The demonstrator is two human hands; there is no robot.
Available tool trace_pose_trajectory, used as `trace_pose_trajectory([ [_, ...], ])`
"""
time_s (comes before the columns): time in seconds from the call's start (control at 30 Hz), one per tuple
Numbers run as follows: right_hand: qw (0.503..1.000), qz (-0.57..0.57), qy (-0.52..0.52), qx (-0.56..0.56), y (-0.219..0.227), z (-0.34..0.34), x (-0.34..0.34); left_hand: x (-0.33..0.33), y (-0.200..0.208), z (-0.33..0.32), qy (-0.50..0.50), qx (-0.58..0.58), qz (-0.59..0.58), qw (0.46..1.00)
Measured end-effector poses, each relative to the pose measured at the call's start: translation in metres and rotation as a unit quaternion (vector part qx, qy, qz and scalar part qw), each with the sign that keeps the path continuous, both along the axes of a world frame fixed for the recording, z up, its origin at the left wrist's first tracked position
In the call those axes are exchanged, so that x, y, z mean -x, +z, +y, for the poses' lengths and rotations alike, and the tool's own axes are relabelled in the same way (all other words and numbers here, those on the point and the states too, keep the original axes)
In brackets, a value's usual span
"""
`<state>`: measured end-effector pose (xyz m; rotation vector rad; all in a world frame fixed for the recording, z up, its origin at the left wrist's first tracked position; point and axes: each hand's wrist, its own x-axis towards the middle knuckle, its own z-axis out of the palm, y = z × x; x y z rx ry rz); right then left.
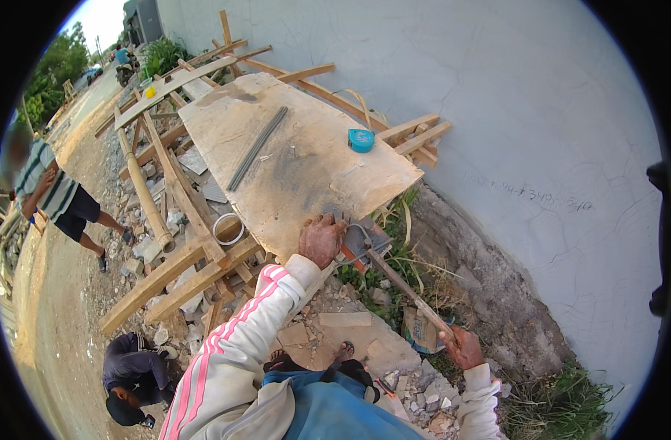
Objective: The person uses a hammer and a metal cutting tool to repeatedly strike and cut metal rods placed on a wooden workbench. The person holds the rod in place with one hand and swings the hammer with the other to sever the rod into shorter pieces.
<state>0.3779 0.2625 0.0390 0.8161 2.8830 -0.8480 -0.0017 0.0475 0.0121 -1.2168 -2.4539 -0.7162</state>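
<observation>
My left hand (322, 240) is closed at the near edge of the worn board (335, 172), beside some short upright metal pegs. A thin bent metal rod (365, 233) runs out from its fingers; the grip itself is partly hidden. My right hand (464, 347) wraps round the lower end of a long rusty bar (412, 292), which slants up to the rod next to my left hand. Farther up the board lie a bundle of thin grey metal rods (258, 149) and a teal tape measure (361, 140).
Timber beams (178, 198) and a bamboo pole (145, 192) surround the board. A white-rimmed bucket (228, 229) stands at its left. The grey wall (526, 110) rises at right. One person (64, 191) stands at left; another (137, 378) crouches lower left. Rubble (427, 400) lies near my feet.
</observation>
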Motion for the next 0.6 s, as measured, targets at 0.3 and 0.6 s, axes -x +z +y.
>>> trace_pose_trajectory([
  [0.3, 0.978, -0.060, -0.188, -0.072, 0.009, -0.103, 0.005, 0.008, -0.013, 0.005, -0.021, -0.026, -0.005, 0.999],
  [0.6, 0.919, 0.002, -0.374, -0.123, -0.017, -0.280, 0.051, 0.012, -0.011, 0.009, -0.050, 0.011, -0.057, 0.997],
])
